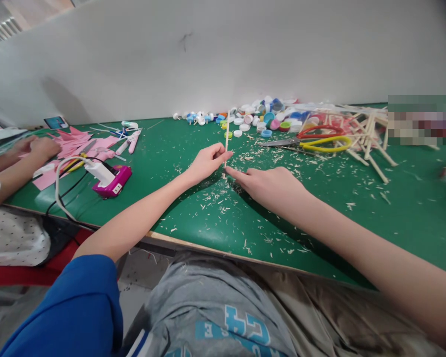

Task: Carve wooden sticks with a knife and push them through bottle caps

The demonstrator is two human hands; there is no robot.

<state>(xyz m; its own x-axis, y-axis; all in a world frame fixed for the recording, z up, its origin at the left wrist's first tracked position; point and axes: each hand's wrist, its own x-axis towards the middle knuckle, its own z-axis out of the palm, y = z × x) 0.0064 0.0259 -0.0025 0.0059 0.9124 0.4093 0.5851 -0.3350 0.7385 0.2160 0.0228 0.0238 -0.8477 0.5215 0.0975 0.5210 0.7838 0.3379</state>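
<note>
In the head view, we see shallow round plastic caps in many colours (269,117) heaped along the grey wall; what their hollows hold is too small to tell. Our left hand (209,160) pinches a slim pale wooden stick (228,133) narrowly between thumb and fingers, upright above the green tabletop (193,223). Our right hand (273,184) points its index finger at the stick's lower end; whether it touches or grips, we cannot tell. Pale curled wood shavings (220,197) lie around both hands.

Bright-blue short sleeve (70,307), white-and-navy striped edging (143,343), grey cloth (200,295) with light-blue block lettering (238,326), brownish, creased fabric (319,312)
</note>
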